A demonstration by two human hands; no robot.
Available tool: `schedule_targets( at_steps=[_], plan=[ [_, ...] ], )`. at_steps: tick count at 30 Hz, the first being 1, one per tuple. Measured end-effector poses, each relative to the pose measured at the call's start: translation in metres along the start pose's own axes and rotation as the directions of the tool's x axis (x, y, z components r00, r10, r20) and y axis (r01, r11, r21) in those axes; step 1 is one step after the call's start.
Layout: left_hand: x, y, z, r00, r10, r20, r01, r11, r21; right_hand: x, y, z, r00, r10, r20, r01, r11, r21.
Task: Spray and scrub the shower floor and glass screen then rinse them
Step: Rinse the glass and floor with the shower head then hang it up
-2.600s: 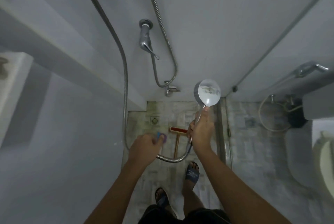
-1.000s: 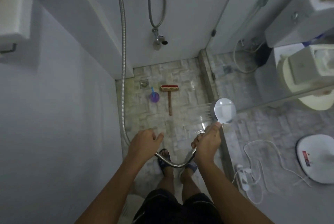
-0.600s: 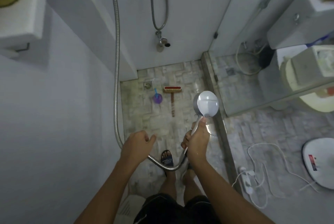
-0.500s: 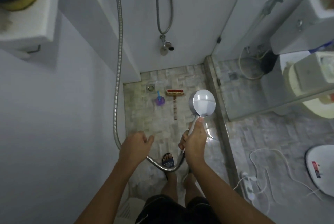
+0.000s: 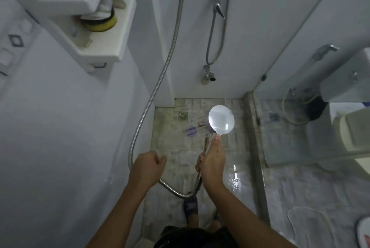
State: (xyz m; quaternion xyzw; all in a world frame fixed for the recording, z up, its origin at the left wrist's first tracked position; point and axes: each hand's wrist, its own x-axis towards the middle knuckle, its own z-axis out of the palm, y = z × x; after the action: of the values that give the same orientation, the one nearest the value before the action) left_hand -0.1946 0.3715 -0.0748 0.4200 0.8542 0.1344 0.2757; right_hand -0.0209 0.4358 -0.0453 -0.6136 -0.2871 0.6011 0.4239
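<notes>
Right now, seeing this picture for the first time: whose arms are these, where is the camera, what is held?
No machine here: a person wears one camera on the head, looking down at their own arms. The right hand curls its fingers round the handle of the shower head, which sprays water onto the tiled shower floor. The left hand is curled over the metal hose; whether it grips it, I cannot tell. Near the floor drain lies a blurred purple object.
</notes>
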Motion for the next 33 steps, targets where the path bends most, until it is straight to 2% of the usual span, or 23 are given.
schedule_targets(
  at_steps=[5, 16, 29, 33],
  plan=[
    [-0.001, -0.022, -0.013, 0.998, 0.0, -0.056, -0.002, 0.999, -0.036, -0.005, -0.002, 0.025, 0.999, 0.029, 0.018, -0.028, 0.998, -0.061],
    [-0.001, -0.066, -0.031, 0.989, -0.042, -0.145, 0.024, 0.992, -0.122, -0.023, 0.003, 0.06, 0.995, 0.024, 0.092, -0.024, 1.0, -0.011],
    [0.015, -0.042, -0.048, 0.972, 0.014, -0.236, -0.049, 0.989, -0.142, -0.002, -0.025, 0.081, 0.986, -0.061, 0.157, 0.057, 0.998, 0.029],
    [0.027, -0.035, -0.047, 0.97, -0.023, -0.244, -0.011, 0.991, -0.136, 0.015, -0.032, 0.089, 0.983, -0.09, 0.159, 0.088, 0.996, 0.021]
  ],
)
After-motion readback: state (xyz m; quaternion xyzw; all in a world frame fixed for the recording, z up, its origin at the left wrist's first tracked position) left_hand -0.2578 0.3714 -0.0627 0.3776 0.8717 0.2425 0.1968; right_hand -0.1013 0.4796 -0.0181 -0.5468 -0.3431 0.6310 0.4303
